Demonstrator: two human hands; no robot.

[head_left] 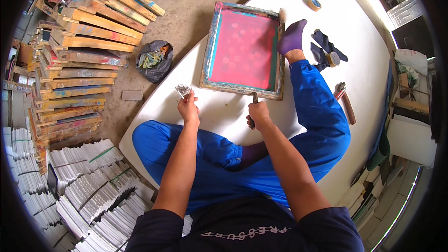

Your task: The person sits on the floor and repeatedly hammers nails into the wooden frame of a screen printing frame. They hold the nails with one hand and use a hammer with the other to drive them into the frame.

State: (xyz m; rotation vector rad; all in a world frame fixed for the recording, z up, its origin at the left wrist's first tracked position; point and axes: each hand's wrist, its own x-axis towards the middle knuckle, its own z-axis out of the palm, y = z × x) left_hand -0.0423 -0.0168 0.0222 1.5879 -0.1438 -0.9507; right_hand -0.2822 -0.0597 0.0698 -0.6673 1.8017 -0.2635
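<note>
Right grip (259,113) closed around dark tool (255,97) at near edge of frame (240,91). Left grip (188,109) pinches silvery cluster (183,88); bare white board (223,117) between.

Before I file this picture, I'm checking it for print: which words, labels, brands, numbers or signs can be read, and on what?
Dark shirt: white lettering across its front, which I won't copy out.
Tape roll: any print is too small to read.
Elsewhere: nothing legible.

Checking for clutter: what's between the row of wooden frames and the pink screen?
The head view shows a black bag on the floor, then the white board's margin, reaching the screen.
</note>
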